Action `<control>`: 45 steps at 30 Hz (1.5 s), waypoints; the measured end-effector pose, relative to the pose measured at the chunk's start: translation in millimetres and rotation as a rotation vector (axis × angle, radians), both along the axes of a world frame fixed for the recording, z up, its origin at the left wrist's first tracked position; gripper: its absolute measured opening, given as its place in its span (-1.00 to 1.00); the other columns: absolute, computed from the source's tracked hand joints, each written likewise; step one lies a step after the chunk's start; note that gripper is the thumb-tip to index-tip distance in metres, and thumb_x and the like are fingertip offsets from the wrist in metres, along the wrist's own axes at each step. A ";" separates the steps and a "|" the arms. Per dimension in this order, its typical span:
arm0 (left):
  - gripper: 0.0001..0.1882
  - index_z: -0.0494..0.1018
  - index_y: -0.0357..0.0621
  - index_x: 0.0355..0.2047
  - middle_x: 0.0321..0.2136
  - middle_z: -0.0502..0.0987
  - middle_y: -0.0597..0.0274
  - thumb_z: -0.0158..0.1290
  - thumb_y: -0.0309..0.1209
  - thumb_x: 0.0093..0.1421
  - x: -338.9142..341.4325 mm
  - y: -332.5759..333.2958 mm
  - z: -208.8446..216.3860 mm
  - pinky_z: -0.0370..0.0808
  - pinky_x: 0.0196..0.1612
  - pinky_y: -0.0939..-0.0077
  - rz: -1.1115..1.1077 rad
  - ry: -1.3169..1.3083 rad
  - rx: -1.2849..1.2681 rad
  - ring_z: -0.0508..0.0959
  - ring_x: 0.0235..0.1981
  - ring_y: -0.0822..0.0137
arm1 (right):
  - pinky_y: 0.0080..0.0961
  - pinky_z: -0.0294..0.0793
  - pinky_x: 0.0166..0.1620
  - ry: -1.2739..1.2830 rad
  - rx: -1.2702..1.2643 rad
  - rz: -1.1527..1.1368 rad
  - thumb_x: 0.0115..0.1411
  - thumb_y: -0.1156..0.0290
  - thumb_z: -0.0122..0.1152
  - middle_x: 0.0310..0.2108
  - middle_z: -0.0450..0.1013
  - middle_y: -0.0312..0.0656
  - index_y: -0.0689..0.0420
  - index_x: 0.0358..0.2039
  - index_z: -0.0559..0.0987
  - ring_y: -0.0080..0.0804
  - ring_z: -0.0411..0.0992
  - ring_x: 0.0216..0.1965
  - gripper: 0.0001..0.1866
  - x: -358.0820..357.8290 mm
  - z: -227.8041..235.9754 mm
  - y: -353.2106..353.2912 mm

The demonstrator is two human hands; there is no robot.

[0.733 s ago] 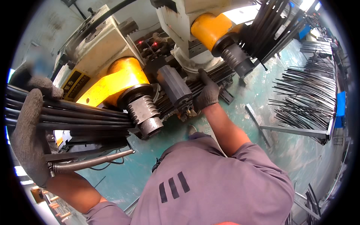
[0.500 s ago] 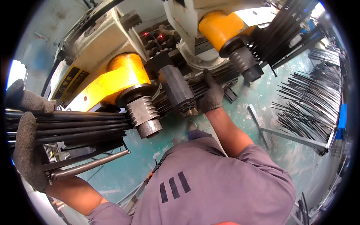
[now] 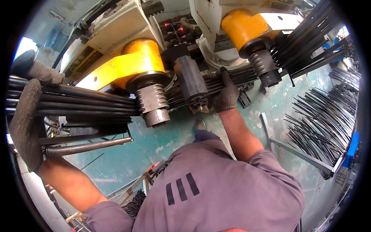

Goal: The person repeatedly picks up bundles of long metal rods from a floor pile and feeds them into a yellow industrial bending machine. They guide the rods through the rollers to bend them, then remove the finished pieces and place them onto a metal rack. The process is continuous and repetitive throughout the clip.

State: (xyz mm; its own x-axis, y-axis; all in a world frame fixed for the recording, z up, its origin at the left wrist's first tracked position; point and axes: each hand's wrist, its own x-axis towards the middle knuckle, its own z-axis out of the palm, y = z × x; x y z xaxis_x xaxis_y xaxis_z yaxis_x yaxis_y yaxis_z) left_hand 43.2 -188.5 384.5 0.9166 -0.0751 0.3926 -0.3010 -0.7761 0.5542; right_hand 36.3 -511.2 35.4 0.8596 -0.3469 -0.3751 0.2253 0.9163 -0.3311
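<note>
My left hand (image 3: 26,116), in a grey knit glove, grips a bundle of long, round black rods (image 3: 87,102) that reaches the ribbed steel roller (image 3: 153,98) below a glossy yellow machine arm (image 3: 145,58). Just right of a dark, faceted metal block (image 3: 190,79), my gloved right hand (image 3: 228,92) lies against rods there; I can't tell whether it's clenched. Far right, a grey metal rack (image 3: 302,156) holds loose, thin dark rods (image 3: 322,121).

Black-and-yellow label (image 3: 83,61), oblong, on the pale left machine housing (image 3: 119,40); lettering too blurred to read. Second label (image 3: 280,4), dull yellowish, on the pale right machine housing (image 3: 210,19); print too small to read.
</note>
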 end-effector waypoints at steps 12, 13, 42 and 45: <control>-0.51 0.59 -0.24 -0.15 -0.27 0.64 0.07 0.22 -0.06 0.11 2.0 -7.7 0.1 0.41 0.16 0.37 -0.022 0.006 -0.039 0.61 -0.08 0.26 | -0.16 0.55 -0.17 -0.003 -0.001 -0.024 0.33 0.34 0.05 -0.44 0.50 -0.12 0.19 -0.27 0.50 -0.15 0.53 -0.34 -0.82 2.7 3.7 3.4; -0.53 0.59 -0.23 -0.14 -0.26 0.64 0.08 0.19 -0.07 0.15 2.5 -6.5 0.4 0.41 0.17 0.35 -0.052 -0.009 -0.021 0.61 -0.08 0.25 | -0.17 0.55 -0.18 -0.004 0.010 -0.010 0.33 0.34 0.06 -0.44 0.50 -0.12 0.19 -0.29 0.50 -0.15 0.53 -0.34 -0.82 2.6 7.4 4.3; -0.56 0.35 -0.25 -0.02 -0.17 0.51 -0.04 -0.06 -0.61 0.03 -265.8 -187.6 -311.5 0.35 0.20 0.13 -0.454 0.965 -1.468 0.51 -0.08 0.03 | -0.49 0.47 -0.53 0.648 -1.105 -1.035 0.29 0.31 0.21 -0.61 0.43 -0.25 0.20 -0.33 0.55 -0.47 0.41 -0.64 -0.80 -523.2 43.1 -341.3; -0.57 0.36 -0.27 -0.04 -0.13 0.50 -0.05 -0.07 -0.61 0.01 -301.7 -247.9 -356.2 0.35 0.21 0.09 -0.416 1.239 -1.503 0.49 -0.01 -0.01 | -0.54 0.43 -0.55 0.660 -1.099 -1.076 0.27 0.30 0.24 -0.62 0.44 -0.26 0.20 -0.33 0.55 -0.51 0.41 -0.65 -0.79 -566.7 60.7 -400.3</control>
State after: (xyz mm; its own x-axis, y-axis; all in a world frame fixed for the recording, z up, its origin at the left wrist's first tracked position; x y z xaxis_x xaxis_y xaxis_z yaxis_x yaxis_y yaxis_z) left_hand -258.4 -436.4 28.3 0.7058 -0.5926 -0.3881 0.6848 0.4308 0.5877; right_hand -530.3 -911.5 96.1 -0.1237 -0.9592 0.2543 0.1243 -0.2692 -0.9550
